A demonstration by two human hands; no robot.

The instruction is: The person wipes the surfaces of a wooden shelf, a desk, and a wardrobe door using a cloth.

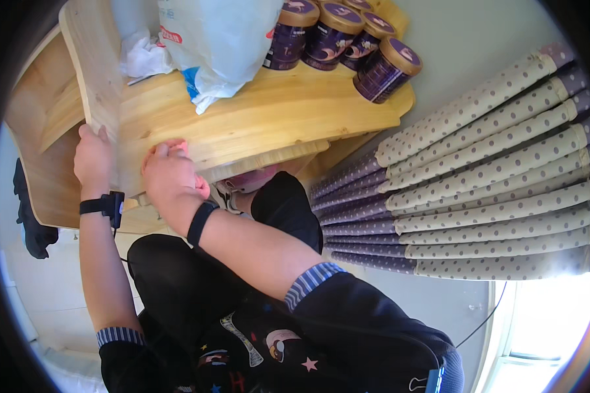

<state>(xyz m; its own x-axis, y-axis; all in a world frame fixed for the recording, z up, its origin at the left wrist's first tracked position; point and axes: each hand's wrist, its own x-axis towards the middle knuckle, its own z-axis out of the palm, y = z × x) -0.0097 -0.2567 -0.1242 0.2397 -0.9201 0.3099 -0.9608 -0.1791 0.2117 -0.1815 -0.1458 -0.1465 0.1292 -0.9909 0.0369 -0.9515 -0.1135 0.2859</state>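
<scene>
My left hand (92, 157) is closed round the lower edge of an upright light-wood panel (85, 59), which is part of the shelf unit on the left. Close to the front edge of the wooden desktop (295, 111), my right hand (169, 171) presses down with bent fingers. A pink cloth (202, 188) is bunched in that hand, and bits of it show at the fingertips and by the wrist. Most of the cloth is hidden under the palm.
A white plastic bag (219, 46) stands at the back of the desktop, beside crumpled white plastic (144, 57). Several purple cans (380, 75) with gold lids cluster at the far right. A dotted curtain (478, 170) hangs on the right. Something black (33, 216) hangs at the left.
</scene>
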